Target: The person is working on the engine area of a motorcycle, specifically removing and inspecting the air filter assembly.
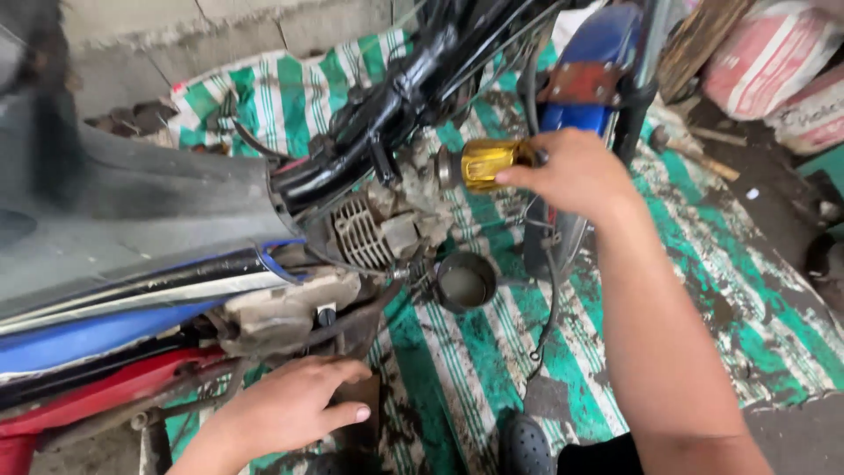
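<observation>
My right hand (576, 171) grips a gold-coloured ribbed cylindrical part (488, 162) and holds it against the side of a motorcycle engine (374, 230), just below the black frame tube (413, 84). My left hand (286, 406) rests low on the bike, fingers curled over a dark part beneath the grimy engine case (281, 310). A small round metal cup (464, 281) sits on the ground sheet between my hands, under the engine.
A green and white striped sheet (703, 264), stained with oil, covers the ground. The bike's seat and blue and red side panels (97, 334) fill the left. A blue front mudguard (589, 62) and fork stand behind. Sacks (774, 62) lie at top right.
</observation>
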